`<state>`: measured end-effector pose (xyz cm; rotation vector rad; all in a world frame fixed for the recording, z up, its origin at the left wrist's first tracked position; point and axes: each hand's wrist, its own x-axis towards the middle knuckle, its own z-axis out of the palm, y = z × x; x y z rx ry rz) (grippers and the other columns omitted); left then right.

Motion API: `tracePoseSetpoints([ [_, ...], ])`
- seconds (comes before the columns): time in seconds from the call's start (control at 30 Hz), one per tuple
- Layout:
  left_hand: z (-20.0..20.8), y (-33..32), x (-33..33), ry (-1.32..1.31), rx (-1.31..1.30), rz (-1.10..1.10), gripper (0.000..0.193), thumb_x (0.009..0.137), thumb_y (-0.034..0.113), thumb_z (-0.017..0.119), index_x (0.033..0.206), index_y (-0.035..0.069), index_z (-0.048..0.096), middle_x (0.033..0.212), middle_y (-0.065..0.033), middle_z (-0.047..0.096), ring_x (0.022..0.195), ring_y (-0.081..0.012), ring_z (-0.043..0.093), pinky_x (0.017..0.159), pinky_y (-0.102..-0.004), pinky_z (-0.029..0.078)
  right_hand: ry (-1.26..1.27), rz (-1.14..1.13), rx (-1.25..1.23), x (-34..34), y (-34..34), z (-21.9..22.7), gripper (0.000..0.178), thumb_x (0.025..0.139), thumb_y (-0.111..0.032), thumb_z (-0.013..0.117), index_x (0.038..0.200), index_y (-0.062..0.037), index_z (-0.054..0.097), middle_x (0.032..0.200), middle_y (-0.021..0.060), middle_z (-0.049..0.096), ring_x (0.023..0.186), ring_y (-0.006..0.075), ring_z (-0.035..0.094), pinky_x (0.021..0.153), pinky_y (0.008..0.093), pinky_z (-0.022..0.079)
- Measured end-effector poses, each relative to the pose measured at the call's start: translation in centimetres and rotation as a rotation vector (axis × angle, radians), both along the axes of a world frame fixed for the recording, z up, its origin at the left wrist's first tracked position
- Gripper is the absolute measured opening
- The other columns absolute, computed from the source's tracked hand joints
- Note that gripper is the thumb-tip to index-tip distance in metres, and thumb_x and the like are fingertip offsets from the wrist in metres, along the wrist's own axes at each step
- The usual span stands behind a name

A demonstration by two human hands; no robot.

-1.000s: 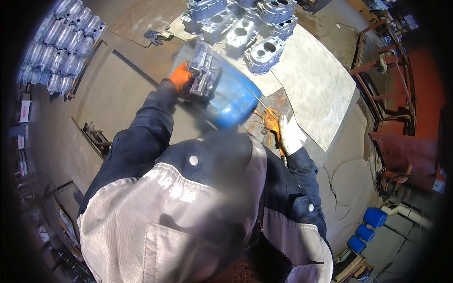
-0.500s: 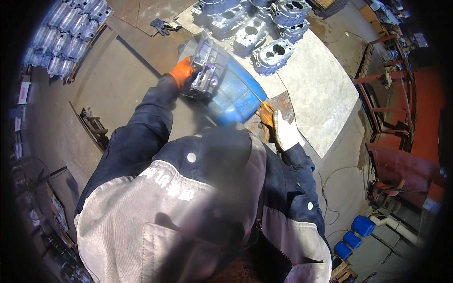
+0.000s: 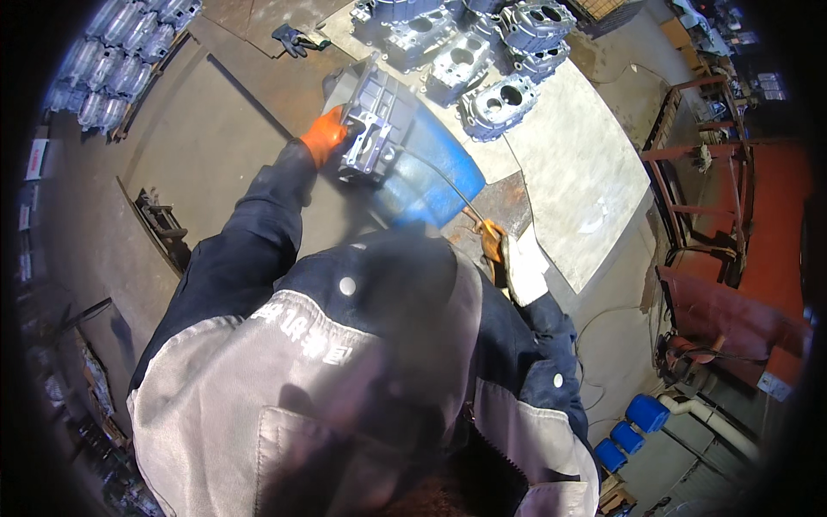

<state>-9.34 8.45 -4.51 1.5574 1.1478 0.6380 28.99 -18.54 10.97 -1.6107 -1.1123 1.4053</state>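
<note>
My left hand [image 3: 326, 136], in an orange glove, is closed on the left side of a grey cast-metal housing [image 3: 379, 103] with cavities and a machined face. The housing rests tilted on a blue plastic drum [image 3: 444, 168]. Beyond the drum's near right end, my right hand [image 3: 510, 258], in an orange and white glove, is closed around the near end of a thin metal rod [image 3: 441, 176]. The rod slants over the drum, its far end at the housing's right edge. I cannot tell whether that end touches the metal or what tip it has.
Several similar castings [image 3: 498, 105] stand on a pale sheet [image 3: 577, 172] at the far side. A dark glove [image 3: 293, 40] lies on the floor. Stacked silver castings [image 3: 116, 60] are at far left. A rusty red frame [image 3: 702, 177] and cables lie to the right.
My right hand has drawn back toward my body, slightly rightward. The rod's angle has changed and more of it shows. The left hand keeps its hold, and the whole view has shifted slightly.
</note>
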Motion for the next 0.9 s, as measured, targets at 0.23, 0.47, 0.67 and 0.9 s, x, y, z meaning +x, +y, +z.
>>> tracePoseSetpoints([
  [0.23,3.1,-3.7,4.4,0.152,-0.103,0.230,0.059,0.075,0.007,0.059,0.132,0.011,0.048,0.103,-0.0177,0.064,0.096,-0.0320,0.062,0.081,-0.0377,0.049,-0.151,-0.007,-0.072,3.7,-4.6,0.6,0.059,0.097,-0.055,0.038,0.124,-0.0054,0.054,0.085,0.0073,0.061,0.066,0.0129,0.056,0.056,0.0264,0.044],
  [0.47,7.1,-5.5,7.9,0.339,-0.122,0.363,0.042,0.083,0.021,0.056,0.124,0.012,0.057,0.109,-0.0204,0.064,0.101,-0.0343,0.061,0.086,-0.0395,0.048,0.120,-0.367,-0.282,7.2,-7.8,1.3,0.070,0.094,-0.065,0.032,0.126,-0.0060,0.054,0.099,0.0030,0.064,0.071,0.0107,0.056,0.058,0.0232,0.044],
  [0.67,5.6,-10.7,0.5,0.546,-0.070,0.329,0.041,0.081,0.022,0.059,0.119,0.005,0.061,0.106,-0.0219,0.065,0.098,-0.0353,0.063,0.084,-0.0404,0.049,0.100,-0.272,-0.160,9.5,-7.6,-0.4,0.071,0.093,-0.066,0.034,0.122,-0.0049,0.057,0.099,0.0044,0.064,0.077,0.0122,0.058,0.068,0.0246,0.046],
  [0.9,10.8,-31.5,-6.0,0.151,-0.174,0.963,0.045,0.081,0.025,0.060,0.121,0.004,0.058,0.105,-0.0209,0.065,0.098,-0.0318,0.062,0.084,-0.0389,0.048,0.150,0.197,-0.260,5.6,0.9,-3.3,0.070,0.094,-0.064,0.035,0.125,-0.0048,0.054,0.104,0.0051,0.063,0.085,0.0129,0.058,0.075,0.0253,0.046],
])
